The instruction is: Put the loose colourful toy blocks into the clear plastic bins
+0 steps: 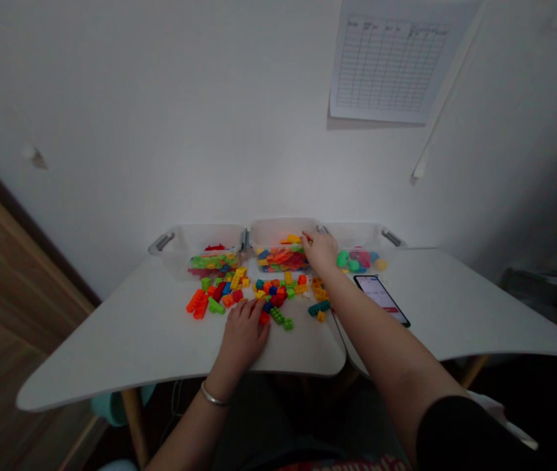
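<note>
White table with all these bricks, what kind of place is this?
Probably an indoor work corner: a white table against the wall, a printed grid chart above it, and clear plastic bins of toy bricks.

Glossy plastic bricks (197, 301), translucent plastic tubs (209, 237), smooth matt tabletop (121, 343).

Bright building bricks (271, 294) lie across the white table (111, 347) in orange, red, yellow, green and blue. The far left clear bin (194, 239) shows mostly green and red, the middle bin (283, 232) orange, and the right bin (357, 234) green, pink and blue. The right sleeve (459, 432) is black, the left bangle (214, 394) silver.
</note>
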`<state>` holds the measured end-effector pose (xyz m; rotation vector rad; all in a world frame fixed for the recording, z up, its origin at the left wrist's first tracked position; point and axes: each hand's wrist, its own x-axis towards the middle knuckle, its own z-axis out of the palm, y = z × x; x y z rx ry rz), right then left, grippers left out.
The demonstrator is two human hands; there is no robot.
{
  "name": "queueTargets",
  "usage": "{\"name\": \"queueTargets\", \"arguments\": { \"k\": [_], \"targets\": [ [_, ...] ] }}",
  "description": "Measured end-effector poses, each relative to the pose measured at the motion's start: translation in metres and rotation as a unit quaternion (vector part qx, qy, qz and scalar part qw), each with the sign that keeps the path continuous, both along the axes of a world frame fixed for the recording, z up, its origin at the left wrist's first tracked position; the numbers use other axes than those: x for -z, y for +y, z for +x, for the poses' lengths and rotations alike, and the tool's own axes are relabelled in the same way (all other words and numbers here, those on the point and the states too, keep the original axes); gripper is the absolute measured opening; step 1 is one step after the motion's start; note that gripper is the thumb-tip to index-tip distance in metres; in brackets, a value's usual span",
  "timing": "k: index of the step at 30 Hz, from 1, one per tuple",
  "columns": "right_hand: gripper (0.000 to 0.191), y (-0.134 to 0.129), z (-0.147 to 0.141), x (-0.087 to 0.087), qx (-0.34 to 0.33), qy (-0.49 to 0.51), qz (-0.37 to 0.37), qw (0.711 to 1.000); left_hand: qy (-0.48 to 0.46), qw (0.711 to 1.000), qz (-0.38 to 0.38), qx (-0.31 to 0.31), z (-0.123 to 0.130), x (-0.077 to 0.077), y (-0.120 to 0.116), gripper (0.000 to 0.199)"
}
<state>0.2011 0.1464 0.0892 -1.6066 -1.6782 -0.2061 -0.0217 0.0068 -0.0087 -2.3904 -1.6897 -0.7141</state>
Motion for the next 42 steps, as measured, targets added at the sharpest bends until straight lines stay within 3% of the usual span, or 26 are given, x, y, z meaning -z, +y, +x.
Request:
{"name": "queueTargets", "arguments": {
  "k": [9, 17, 23, 28, 33, 37, 42],
  "targets": [
    [0.038, 0.003, 0.008, 0.006, -0.044, -0.024, -0.013, 0.999, 0.002, 1.0, 0.007, -0.003, 0.0, 0.002, 0.001, 0.046],
    [0.031, 0.0, 0.017, 0.016, -0.12, 0.02, 0.057, 0.991, 0.009, 1.0, 0.0, -0.006, 0.001, 0.0, 0.0, 0.047],
    [0.035, -0.026, 0.019, 0.022, -0.127, 0.042, 0.122, 0.984, 0.007, 1.0, 0.004, -0.002, 0.0, 0.002, 0.002, 0.047],
    [0.04, -0.064, 0.006, 0.049, -0.135, 0.06, 0.129, 0.981, 0.005, 1.0, 0.012, 0.003, 0.0, 0.002, 0.002, 0.046],
    [0.041, -0.099, -0.014, 0.083, -0.188, 0.029, 0.057, 0.98, 0.007, 1.0, 0.014, 0.004, 0.0, 0.002, 0.002, 0.046],
    [0.041, -0.112, -0.023, 0.091, -0.231, -0.054, 0.02, 0.971, 0.008, 1.0, 0.015, 0.004, 0.0, 0.004, 0.003, 0.047],
    [0.045, -0.11, -0.027, 0.096, -0.235, -0.11, 0.015, 0.966, 0.0, 1.0, 0.025, 0.003, 0.0, 0.006, 0.003, 0.046]
  ]
}}
